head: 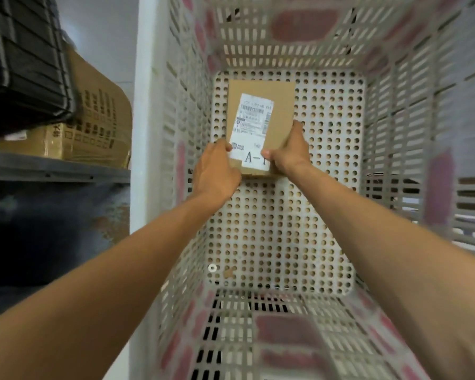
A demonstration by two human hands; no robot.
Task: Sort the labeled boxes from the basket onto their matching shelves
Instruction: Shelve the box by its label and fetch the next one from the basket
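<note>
- One small brown cardboard box (281,105) is the only box visible in the basket. It sits toward the far end of the floor, and I cannot tell whether its far edge rests on the floor or is lifted clear.
- Its white printed shipping label (251,124) faces up, with barcodes above and a large "A-" at the near end. The character after the dash is half hidden under a thumb, so the full shelf code cannot be read.
- At the near left corner the left hand (217,171) grips the box, fingers curled over the edge.
- On the near right side the right hand (290,152) clamps it, thumb pressed on the label and fingers wrapped along the right edge.
- Holding the near end with both hands and the label upward probably keeps the code readable while the box is lifted out of so deep a container.
- Around the box, the pale grey perforated plastic basket (395,133) has tall slotted walls and a round-holed floor. Both forearms reach down into it from the near rim.
- A small white ring (212,268) lies on the floor near the near left corner, well apart from the box.
- Left of the basket, a grey metal shelf (52,167) carries a tan cardboard carton (99,119), with a black ribbed plastic crate (25,64) partly over it.
- No shelf tag is visible, so the matching shelf cannot be picked out.
</note>
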